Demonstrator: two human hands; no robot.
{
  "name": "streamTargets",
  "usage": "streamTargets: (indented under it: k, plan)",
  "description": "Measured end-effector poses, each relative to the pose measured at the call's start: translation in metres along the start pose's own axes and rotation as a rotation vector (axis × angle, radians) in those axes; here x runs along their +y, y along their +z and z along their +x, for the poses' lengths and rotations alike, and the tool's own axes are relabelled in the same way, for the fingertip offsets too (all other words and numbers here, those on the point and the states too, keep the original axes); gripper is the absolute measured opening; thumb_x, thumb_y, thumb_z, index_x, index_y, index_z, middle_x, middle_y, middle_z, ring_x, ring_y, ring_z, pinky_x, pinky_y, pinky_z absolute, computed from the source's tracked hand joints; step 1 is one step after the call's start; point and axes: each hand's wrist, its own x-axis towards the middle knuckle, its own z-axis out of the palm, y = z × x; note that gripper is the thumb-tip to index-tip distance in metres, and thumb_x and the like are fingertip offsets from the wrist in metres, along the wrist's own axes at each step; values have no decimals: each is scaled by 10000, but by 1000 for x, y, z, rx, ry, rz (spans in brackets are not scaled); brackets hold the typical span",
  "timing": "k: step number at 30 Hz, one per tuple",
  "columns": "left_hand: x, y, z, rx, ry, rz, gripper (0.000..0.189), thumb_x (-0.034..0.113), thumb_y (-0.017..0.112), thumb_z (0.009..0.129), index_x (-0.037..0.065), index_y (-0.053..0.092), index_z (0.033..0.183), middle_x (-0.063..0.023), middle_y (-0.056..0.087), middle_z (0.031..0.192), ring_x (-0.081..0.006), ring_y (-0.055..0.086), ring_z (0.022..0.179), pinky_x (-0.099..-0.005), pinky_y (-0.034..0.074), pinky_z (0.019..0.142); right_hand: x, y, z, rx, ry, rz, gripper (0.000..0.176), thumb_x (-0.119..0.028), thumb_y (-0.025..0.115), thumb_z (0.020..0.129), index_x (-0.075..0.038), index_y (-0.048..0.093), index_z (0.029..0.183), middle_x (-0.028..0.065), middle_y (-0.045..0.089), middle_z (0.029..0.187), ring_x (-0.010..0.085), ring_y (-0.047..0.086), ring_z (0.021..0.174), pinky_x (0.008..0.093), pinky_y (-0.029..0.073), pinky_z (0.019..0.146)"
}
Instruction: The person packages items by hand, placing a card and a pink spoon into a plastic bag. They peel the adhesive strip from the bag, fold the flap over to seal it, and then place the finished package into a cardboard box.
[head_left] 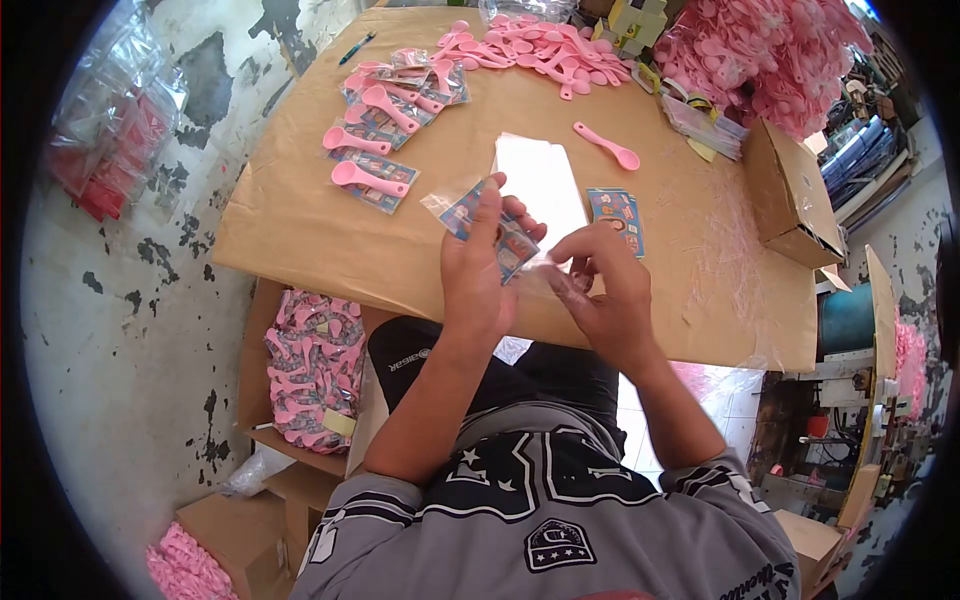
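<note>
My left hand [475, 265] is closed on a blue printed card in a clear plastic bag [518, 252], its thumb lying across the front. At the bag's lower right end, the fingers of my right hand [612, 290] pinch the clear plastic. Just beyond my hands lies a white stack [545, 180], which may be paper or bags. A small pile of blue printed cards [618, 215] rests to its right. One pink measuring spoon [606, 146] lies farther back. On the left, several pink spoons [370, 180] sit on bagged cards [385, 200].
Loose pink spoons [540, 48] are heaped at the table's back, beside a big pink bagged pile [765, 60]. A cardboard box [790, 195] stands at the right edge. Below left, another box holds packed spoons [315, 370]. A pen [357, 47] lies at the far left.
</note>
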Motion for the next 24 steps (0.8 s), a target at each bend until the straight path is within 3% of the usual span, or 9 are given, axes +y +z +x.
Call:
streamTargets:
  k: [3, 4, 9, 12, 14, 18, 21, 24]
  plan:
    - [3, -11, 8, 76, 15, -70, 407, 306, 644, 1075, 34, 542, 1360, -24, 627, 926, -129, 641, 812, -354, 609, 812, -2, -29, 23, -275, -9, 25, 141, -22, 771, 888, -34, 692, 1004, 68, 662, 919, 188, 643, 757, 307, 532, 673]
    - [9, -11, 11, 125, 22, -99, 386, 310, 656, 1069, 41, 564, 1331, -19, 622, 924, -123, 626, 804, -343, 596, 803, 4, -41, 32, -339, 57, 25, 150, -20, 749, 906, -47, 710, 1049, 64, 700, 945, 193, 676, 803, 362, 551, 725]
    - [25, -11, 13, 84, 104, -124, 395, 305, 664, 1065, 37, 568, 1338, -28, 618, 946, -112, 603, 821, -284, 561, 787, 80, -63, 107, -231, 53, -362, 173, -175, 677, 990, -70, 739, 1113, 113, 764, 1098, 288, 697, 852, 456, 551, 903]
    - [20, -6, 3, 57, 97, -82, 408, 316, 654, 1070, 36, 564, 1352, -35, 622, 970, -120, 610, 843, -311, 567, 822, 160, -42, 130, -173, -76, -695, 256, -263, 640, 1022, -99, 761, 1177, 127, 764, 1061, 299, 689, 968, 419, 545, 833]
    - [20, -8, -4, 65, 94, -30, 430, 335, 641, 1075, 33, 558, 1370, -48, 629, 999, -136, 626, 879, -345, 579, 873, 184, -32, 137, -238, -61, -733, 255, -251, 622, 1017, -94, 757, 1165, 145, 758, 1038, 323, 676, 1012, 440, 538, 882]
    - [28, -24, -9, 90, 213, 62, 477, 384, 613, 1082, 30, 552, 1396, -74, 640, 1055, -179, 652, 958, -421, 576, 980, 167, -22, 145, -347, -22, -858, 218, -170, 635, 974, -75, 745, 1137, 172, 730, 1021, 351, 663, 1017, 453, 531, 906]
    - [32, -34, -3, 108, 240, 39, 475, 394, 601, 1086, 35, 558, 1394, -81, 643, 1082, -200, 660, 992, -441, 568, 1023, 171, -26, 146, -231, -233, -718, 210, -87, 666, 924, -54, 735, 1119, 177, 708, 1049, 371, 660, 986, 468, 540, 872]
    - [33, -38, 7, 94, 264, -82, 432, 375, 600, 1088, 48, 572, 1368, -80, 644, 1100, -201, 656, 1015, -435, 563, 1040, 159, -39, 141, -115, -330, -708, 201, -33, 684, 917, -36, 718, 1115, 140, 699, 1076, 307, 677, 917, 413, 550, 819]
